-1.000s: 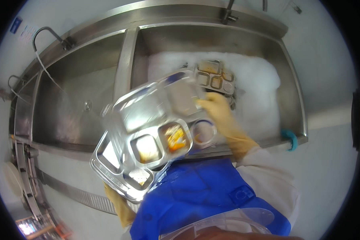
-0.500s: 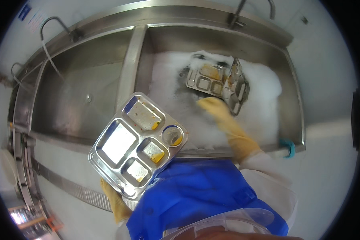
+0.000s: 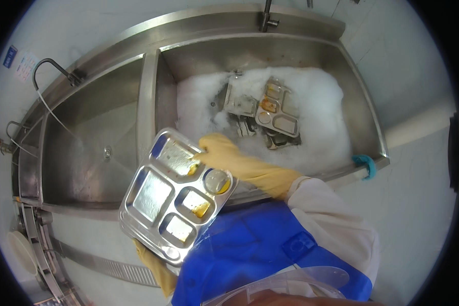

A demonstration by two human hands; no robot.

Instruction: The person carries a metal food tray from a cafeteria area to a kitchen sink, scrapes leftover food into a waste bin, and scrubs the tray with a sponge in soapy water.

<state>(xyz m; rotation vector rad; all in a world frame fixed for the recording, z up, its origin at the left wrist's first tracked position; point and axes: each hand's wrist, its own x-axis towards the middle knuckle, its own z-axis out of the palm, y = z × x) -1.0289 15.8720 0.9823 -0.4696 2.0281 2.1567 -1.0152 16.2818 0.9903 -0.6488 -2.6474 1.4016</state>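
Observation:
A stainless steel compartment tray [image 3: 178, 186] with yellow food residue slants in front of me, over the sink's front edge. Its lower left edge looks doubled, so more than one tray may be stacked there. My left hand [image 3: 155, 265], in a yellow rubber glove, holds it from below at the lower left; the fingers are hidden under the metal. At the tray's upper right edge, my gloved right hand [image 3: 224, 155] grips the rim, with fingertips reaching into the top compartment. Another soiled compartment tray [image 3: 278, 108] lies in the suds, partly over a submerged tray [image 3: 239, 99].
White foam [image 3: 316, 94] fills much of the right sink basin [image 3: 357, 86]. To the left is a second basin [image 3: 86, 153] with a drain. A tap with a hose [image 3: 51, 64] rises behind it. A teal cloth or band [image 3: 364, 166] hangs on the front right rim.
My right hand has moved left from the soapy basin onto the held tray. In the suds, the tray that stood on edge now lies flatter. My view has shifted slightly.

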